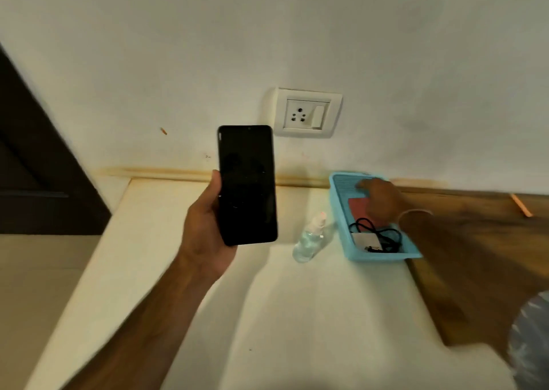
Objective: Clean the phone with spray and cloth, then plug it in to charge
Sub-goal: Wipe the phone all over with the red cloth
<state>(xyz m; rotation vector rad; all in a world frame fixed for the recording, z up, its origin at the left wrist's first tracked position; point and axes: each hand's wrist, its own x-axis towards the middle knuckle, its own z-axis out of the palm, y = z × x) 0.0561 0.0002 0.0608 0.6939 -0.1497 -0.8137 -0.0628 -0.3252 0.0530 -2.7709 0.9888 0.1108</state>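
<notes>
Your left hand (205,226), at the centre of the frame, grips the black phone (247,184) upright, thumb along its left edge, screen dark. Your right hand (378,201), at the right, lies blurred inside the blue tray (344,181) over the red cloth (358,208); whether it grips anything you cannot tell. The white charger (365,241) and black cable (365,224) sit at the tray's lower end. The spray bottle (310,238) stands between phone and tray on the white counter (267,300). The wall socket (307,113) is above.

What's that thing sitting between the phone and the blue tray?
A clear spray bottle stands on the pale table between the phone and blue tray, in the head view.
</notes>
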